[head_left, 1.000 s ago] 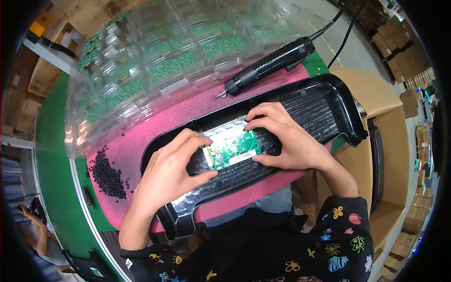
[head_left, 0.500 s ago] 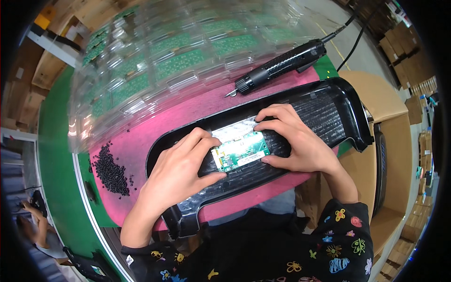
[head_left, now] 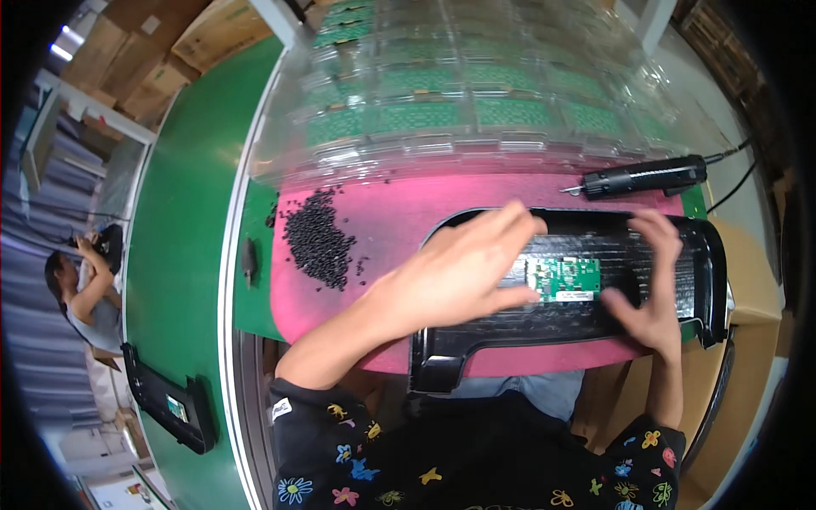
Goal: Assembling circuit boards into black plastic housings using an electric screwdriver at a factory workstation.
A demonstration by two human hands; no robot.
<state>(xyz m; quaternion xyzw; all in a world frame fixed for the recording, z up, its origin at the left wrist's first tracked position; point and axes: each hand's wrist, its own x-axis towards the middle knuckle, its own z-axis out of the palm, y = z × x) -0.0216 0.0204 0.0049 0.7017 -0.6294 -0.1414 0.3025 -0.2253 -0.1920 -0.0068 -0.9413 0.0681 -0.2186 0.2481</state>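
A green circuit board (head_left: pixel 578 279) lies inside a long black plastic housing (head_left: pixel 501 333) on the pink mat. My left hand (head_left: pixel 472 268) is held over the left part of the housing, fingers stretched out and thumb beside the board's left edge. On the other side, my right hand (head_left: pixel 653 293) is off the board with thumb and fingers spread, slightly blurred. Neither hand holds anything. Behind the housing, a black electric screwdriver (head_left: pixel 646 178) rests with its bit pointing left. A heap of small black screws (head_left: pixel 316 242) sits on the mat (head_left: pixel 391 212).
Stacked clear plastic trays (head_left: pixel 408 144) of green boards fill the back. A second black housing (head_left: pixel 183 425) holding a board lies on the green surface (head_left: pixel 183 229) at left. A person (head_left: pixel 89 289) is farther left. A cardboard box (head_left: pixel 752 374) stands at right.
Both hands have come off the circuit board, which they held at its edges before, and my right hand has opened away from it. The view has swung left.
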